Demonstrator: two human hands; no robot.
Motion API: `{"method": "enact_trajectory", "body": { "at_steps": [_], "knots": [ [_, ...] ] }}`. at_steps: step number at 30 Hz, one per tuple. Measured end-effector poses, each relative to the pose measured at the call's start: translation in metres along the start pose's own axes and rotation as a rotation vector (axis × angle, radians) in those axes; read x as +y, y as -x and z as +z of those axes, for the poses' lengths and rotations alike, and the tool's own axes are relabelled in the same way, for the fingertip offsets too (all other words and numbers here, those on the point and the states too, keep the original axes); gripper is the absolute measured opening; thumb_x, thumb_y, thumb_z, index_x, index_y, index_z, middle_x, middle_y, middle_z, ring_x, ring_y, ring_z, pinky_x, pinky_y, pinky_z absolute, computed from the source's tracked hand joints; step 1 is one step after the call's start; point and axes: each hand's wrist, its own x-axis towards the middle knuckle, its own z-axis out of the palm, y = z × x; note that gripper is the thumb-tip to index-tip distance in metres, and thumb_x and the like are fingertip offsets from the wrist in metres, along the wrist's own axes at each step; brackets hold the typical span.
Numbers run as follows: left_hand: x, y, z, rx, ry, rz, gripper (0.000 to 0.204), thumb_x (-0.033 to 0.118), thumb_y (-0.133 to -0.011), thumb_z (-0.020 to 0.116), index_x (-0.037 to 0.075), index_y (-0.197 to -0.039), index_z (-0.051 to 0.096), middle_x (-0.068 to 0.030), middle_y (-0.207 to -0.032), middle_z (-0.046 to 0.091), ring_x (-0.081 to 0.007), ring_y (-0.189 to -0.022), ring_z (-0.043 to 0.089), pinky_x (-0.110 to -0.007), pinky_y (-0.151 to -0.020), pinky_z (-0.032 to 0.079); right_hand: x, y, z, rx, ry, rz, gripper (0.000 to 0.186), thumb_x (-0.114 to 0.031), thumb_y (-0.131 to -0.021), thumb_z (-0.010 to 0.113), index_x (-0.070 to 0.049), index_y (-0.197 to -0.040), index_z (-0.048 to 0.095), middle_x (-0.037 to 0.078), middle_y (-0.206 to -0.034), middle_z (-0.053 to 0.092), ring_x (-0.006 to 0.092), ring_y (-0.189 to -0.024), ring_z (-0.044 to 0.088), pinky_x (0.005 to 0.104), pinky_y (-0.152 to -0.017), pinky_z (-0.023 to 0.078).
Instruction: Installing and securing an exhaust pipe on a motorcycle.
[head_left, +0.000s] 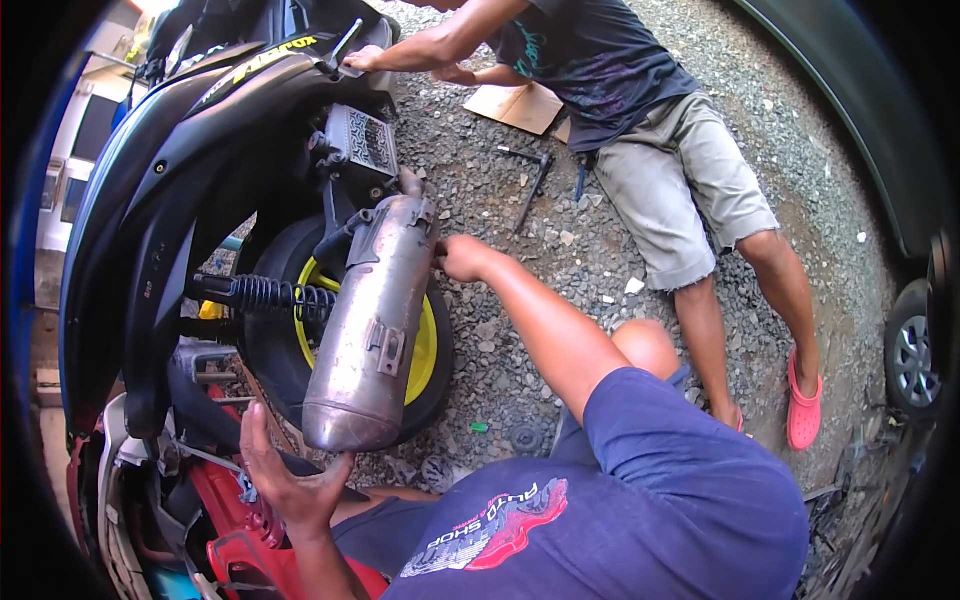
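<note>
A dull metal exhaust muffler [370, 320] slants along the rear wheel [435, 350] of a black motorcycle [190, 140]. My left hand [290, 475] is beneath the muffler's rounded lower end, fingers spread upward and thumb tip against that end. Beside the muffler's upper right side is my right hand [465, 258], its fingers curled in; their tips are partly hidden, and whatever they hold is not visible. Above the muffler sits a box-like part with a patterned cover [365, 140]. A black coil-spring shock absorber [270, 295] runs behind the muffler.
A co-worker in grey shorts [660, 190] leans in, one hand [365, 60] at the motorcycle's tail. Cardboard [515, 107] and a T-shaped wrench [535, 185] lie on gravel. A red motorcycle [235, 510] stands lower left; a car wheel [910, 350] is at right.
</note>
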Motion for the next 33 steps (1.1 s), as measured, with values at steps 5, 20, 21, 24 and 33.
{"method": "enact_trajectory", "body": {
  "at_steps": [5,20,21,24,33],
  "knots": [
    [-0.002,0.002,0.0,0.051,-0.015,0.034,0.111,0.023,-0.063,0.094,-0.001,-0.16,0.046,-0.0211,-0.155,0.057,-0.0436,-0.145,0.053,-0.052,-0.122,0.042,-0.003,-0.002,0.0,-0.058,0.079,0.17,0.044,-0.04,-0.101,0.065,-0.006,-0.128,0.076,0.026,-0.129,0.074,0.043,-0.122,0.07,0.0497,-0.106,0.054],
    [0.003,-0.003,0.001,0.002,0.017,0.033,0.108,0.024,-0.063,0.096,-0.002,-0.156,0.048,-0.0241,-0.152,0.058,-0.0464,-0.143,0.054,-0.054,-0.119,0.045,0.009,0.0,0.002,-0.015,0.011,0.054,0.05,-0.04,-0.102,0.064,-0.01,-0.142,0.069,0.025,-0.138,0.07,0.0427,-0.13,0.066,0.0496,-0.111,0.052],
    [0.003,-0.004,0.001,0.003,0.018,0.036,0.108,0.024,-0.063,0.096,-0.002,-0.156,0.048,-0.0241,-0.152,0.058,-0.0464,-0.143,0.054,-0.054,-0.119,0.045,0.013,-0.001,0.001,-0.012,0.011,0.054,0.05,-0.04,-0.102,0.064,-0.01,-0.142,0.069,0.025,-0.138,0.07,0.0427,-0.13,0.066,0.0496,-0.111,0.052],
    [-0.001,-0.001,0.001,0.0,0.029,0.021,0.107,0.023,-0.063,0.095,-0.003,-0.156,0.048,-0.0241,-0.152,0.058,-0.0466,-0.142,0.055,-0.054,-0.119,0.045,0.006,-0.001,0.003,-0.044,0.021,0.013,0.05,-0.04,-0.103,0.063,-0.01,-0.142,0.069,0.025,-0.138,0.07,0.0426,-0.13,0.066,0.0493,-0.111,0.052],
    [0.0,-0.005,0.008,-0.037,0.212,-0.074,0.108,0.019,-0.061,0.094,-0.006,-0.155,0.047,-0.0258,-0.149,0.058,-0.0427,-0.137,0.06,-0.05,-0.117,0.048,0.016,-0.002,0.008,0.022,-0.013,0.007,0.044,-0.038,-0.102,0.061,-0.009,-0.131,0.075,0.025,-0.127,0.075,0.0425,-0.121,0.07,0.05,-0.106,0.054]
  ]
}}
